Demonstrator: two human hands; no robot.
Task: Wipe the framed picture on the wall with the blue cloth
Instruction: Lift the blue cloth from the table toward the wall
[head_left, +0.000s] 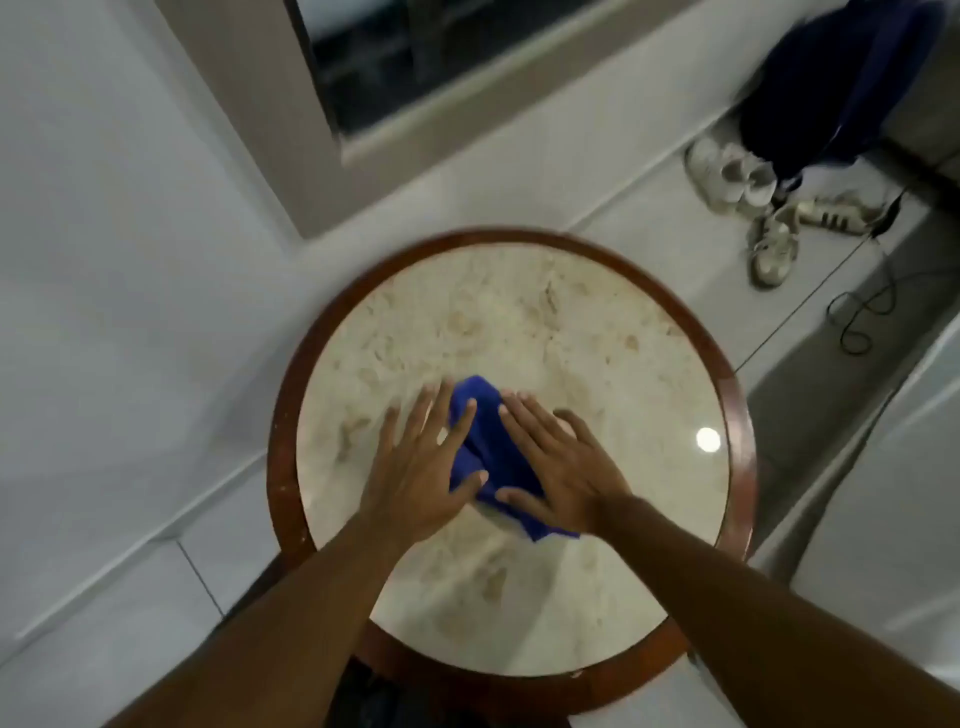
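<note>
A crumpled blue cloth (488, 441) lies near the middle of a round marble-topped table with a dark wooden rim (283, 431). My left hand (421, 467) rests flat on the cloth's left side with fingers spread. Pressing on its right side is my right hand (561, 462), palm down, fingers apart. Neither hand visibly closes around the cloth. The framed picture (415, 52), dark glass in a wide beige frame, hangs on the white wall beyond the table, at the top of the view. The whole view is blurred.
Several pale sneakers (737, 176) lie on the floor at the upper right beside a dark blue garment or bag (831, 78). A black cable (857, 322) runs across the floor. White furniture (909, 467) stands close to the table's right edge.
</note>
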